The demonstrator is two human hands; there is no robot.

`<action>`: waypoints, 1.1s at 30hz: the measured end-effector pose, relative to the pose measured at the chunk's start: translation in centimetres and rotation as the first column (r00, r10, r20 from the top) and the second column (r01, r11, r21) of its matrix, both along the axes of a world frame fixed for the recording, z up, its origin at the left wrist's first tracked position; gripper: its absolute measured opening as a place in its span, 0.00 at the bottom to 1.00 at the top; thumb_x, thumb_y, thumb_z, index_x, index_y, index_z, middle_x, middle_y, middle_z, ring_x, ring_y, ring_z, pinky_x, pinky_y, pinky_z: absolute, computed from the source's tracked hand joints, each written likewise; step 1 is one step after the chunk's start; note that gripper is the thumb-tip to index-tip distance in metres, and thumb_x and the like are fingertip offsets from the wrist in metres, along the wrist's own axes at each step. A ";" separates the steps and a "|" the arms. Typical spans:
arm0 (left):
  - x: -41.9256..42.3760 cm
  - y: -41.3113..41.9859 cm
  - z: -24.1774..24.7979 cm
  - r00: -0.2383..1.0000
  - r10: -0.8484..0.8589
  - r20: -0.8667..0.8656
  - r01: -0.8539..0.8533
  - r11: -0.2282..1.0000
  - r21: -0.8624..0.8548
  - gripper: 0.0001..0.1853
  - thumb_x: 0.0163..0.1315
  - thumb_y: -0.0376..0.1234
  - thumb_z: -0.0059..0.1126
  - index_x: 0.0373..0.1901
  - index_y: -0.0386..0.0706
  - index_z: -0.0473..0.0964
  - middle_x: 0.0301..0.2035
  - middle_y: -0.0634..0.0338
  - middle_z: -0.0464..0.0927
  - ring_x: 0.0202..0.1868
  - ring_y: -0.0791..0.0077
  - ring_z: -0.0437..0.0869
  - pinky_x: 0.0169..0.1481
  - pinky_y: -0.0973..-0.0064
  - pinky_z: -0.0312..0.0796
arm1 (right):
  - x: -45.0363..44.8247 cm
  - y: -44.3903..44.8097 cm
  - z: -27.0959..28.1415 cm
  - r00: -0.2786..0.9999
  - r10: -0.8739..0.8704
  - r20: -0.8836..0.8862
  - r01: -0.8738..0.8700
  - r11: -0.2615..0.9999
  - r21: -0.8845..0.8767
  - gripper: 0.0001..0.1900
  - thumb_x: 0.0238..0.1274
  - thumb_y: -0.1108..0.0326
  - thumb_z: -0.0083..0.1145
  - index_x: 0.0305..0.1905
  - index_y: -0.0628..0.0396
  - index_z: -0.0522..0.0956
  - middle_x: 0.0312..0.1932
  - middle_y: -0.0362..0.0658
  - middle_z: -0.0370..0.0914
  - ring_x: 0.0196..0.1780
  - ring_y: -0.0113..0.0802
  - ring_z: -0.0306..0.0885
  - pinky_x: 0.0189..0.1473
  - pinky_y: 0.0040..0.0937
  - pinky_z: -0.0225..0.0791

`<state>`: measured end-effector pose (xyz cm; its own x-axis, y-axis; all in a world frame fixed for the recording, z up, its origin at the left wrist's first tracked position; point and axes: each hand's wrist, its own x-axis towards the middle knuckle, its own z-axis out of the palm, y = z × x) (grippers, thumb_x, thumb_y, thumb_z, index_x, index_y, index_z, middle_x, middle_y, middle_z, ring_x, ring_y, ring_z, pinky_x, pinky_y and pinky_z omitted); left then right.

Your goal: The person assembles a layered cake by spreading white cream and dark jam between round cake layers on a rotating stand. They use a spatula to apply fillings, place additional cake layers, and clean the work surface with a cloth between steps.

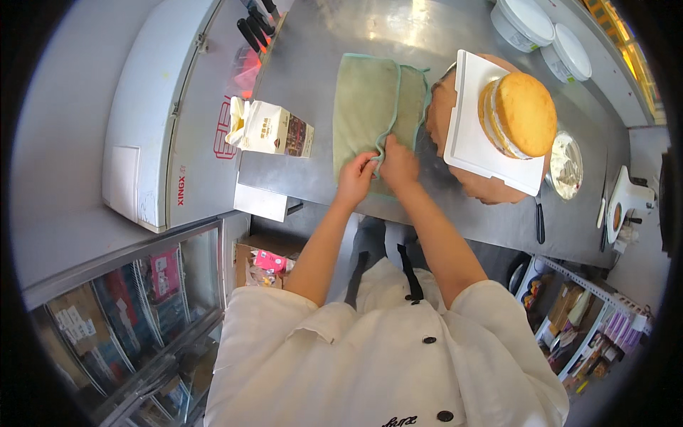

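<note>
A green cloth [365,101] with a turquoise edge lies folded on the steel worktop [299,184]. My left hand [356,179] pinches its trimmed edge between thumb and fingers. Touching it on the right, my right hand [399,163] is curled at the same edge; its fingertips are partly hidden. To the right, a layered round sponge cake [525,115] with white filling sits on a white square board [469,133], above a brown, rough-edged round surface [445,107]. An opened carton [272,128] lies left of the cloth.
A glass bowl of white cream [565,165] and a black-handled spatula [540,221] are right of the cake. Lidded white tubs [523,24] stand at the back right. Knives [256,29] are at the upper left, beside a white chest freezer [144,117]. A kitchen scale [624,205] is far right.
</note>
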<state>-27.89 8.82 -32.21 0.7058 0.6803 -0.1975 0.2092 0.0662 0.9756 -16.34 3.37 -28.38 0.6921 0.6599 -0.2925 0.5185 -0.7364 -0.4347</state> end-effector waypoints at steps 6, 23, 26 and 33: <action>0.6 -1.0 -0.1 0.993 0.093 -0.076 -0.065 0.948 0.313 0.09 0.63 0.30 0.54 0.43 0.40 0.78 0.22 0.62 0.78 0.22 0.79 0.76 0.28 0.78 0.70 | 0.4 -1.5 -1.4 0.978 -0.132 -0.161 0.159 0.972 0.172 0.14 0.44 0.64 0.66 0.33 0.54 0.72 0.27 0.48 0.78 0.33 0.47 0.78 0.33 0.41 0.68; -4.3 0.7 5.8 0.886 -0.278 -0.372 0.463 0.472 0.750 0.14 0.58 0.32 0.59 0.45 0.38 0.73 0.38 0.52 0.74 0.40 0.54 0.75 0.47 0.65 0.69 | 0.3 -4.0 -0.4 0.901 -0.220 -0.374 0.416 0.682 0.602 0.10 0.58 0.65 0.60 0.40 0.56 0.75 0.28 0.43 0.76 0.30 0.32 0.75 0.33 0.33 0.69; -6.7 0.9 5.1 0.818 -0.281 -0.501 0.548 0.643 0.535 0.19 0.55 0.33 0.63 0.48 0.40 0.71 0.44 0.52 0.72 0.48 0.51 0.72 0.53 0.62 0.66 | -0.7 -4.3 0.0 0.991 0.070 0.117 -0.119 0.860 0.496 0.10 0.56 0.69 0.58 0.43 0.56 0.74 0.35 0.45 0.75 0.35 0.40 0.77 0.37 0.37 0.69; -8.6 6.6 6.9 0.837 0.528 0.145 -0.495 0.615 0.614 0.43 0.44 0.33 0.75 0.58 0.33 0.56 0.53 0.46 0.66 0.56 0.58 0.69 0.61 0.64 0.62 | -1.8 -8.5 1.5 0.997 0.016 -0.075 0.014 0.922 0.387 0.13 0.54 0.75 0.54 0.46 0.56 0.74 0.36 0.47 0.74 0.36 0.46 0.76 0.37 0.39 0.69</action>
